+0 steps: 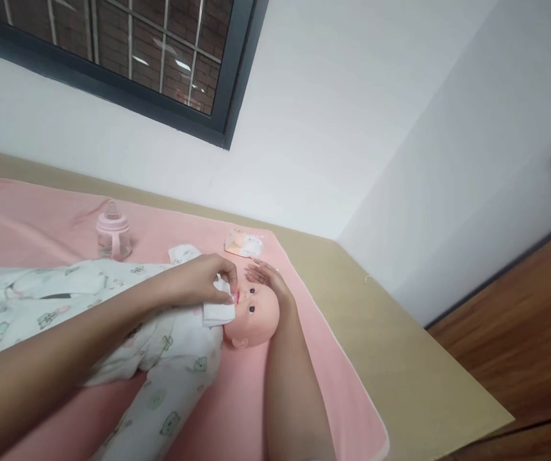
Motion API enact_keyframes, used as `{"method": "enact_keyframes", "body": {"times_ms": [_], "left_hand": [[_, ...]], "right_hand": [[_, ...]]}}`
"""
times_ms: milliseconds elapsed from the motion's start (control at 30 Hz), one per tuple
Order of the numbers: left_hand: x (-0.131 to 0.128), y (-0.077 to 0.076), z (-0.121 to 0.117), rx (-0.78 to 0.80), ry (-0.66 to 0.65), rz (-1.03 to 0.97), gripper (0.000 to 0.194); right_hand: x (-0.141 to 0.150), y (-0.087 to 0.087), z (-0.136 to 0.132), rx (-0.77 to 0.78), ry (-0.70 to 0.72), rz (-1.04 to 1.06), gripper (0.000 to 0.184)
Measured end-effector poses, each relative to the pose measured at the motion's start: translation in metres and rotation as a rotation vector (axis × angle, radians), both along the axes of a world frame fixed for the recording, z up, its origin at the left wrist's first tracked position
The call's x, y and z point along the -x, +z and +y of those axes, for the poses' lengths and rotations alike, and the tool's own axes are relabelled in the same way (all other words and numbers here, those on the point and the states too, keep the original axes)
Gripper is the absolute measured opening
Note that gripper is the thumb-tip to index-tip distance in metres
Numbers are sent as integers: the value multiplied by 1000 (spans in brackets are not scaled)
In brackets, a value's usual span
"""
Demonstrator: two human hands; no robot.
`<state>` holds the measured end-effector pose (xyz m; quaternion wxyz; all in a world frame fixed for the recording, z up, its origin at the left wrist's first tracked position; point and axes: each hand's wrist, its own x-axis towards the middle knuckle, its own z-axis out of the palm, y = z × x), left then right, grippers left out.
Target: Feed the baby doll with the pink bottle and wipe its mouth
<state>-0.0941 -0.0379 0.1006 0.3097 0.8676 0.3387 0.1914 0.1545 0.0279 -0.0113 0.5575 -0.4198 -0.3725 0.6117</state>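
A baby doll (261, 317) in a white printed outfit (160, 349) lies on its back, its head toward the right. At the doll's mouth, the thumb and fingers of my left hand (203, 278) are closed on a folded white cloth (218, 314), which lies over the chin and neck. My right hand (270, 278) rests along the far side of the doll's head, fingers stretched out; part of the palm is hidden behind the head.
A pink baby bottle (113, 234) stands upright at the back left. Near the far edge of the pink mat (237, 397) lies a small printed packet (244, 244). The beige tabletop (376, 333) meets a white wall below a barred window (160, 57).
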Motion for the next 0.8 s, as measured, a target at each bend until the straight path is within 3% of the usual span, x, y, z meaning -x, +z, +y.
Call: {"method": "enact_keyframes", "body": {"times_ms": [267, 800], "left_hand": [[1, 5, -5, -43, 17, 31, 12], [-1, -5, 3, -133, 89, -31, 26]], "right_hand": [[1, -3, 2, 6, -33, 23, 34], [-3, -12, 8, -14, -3, 17, 36]]}}
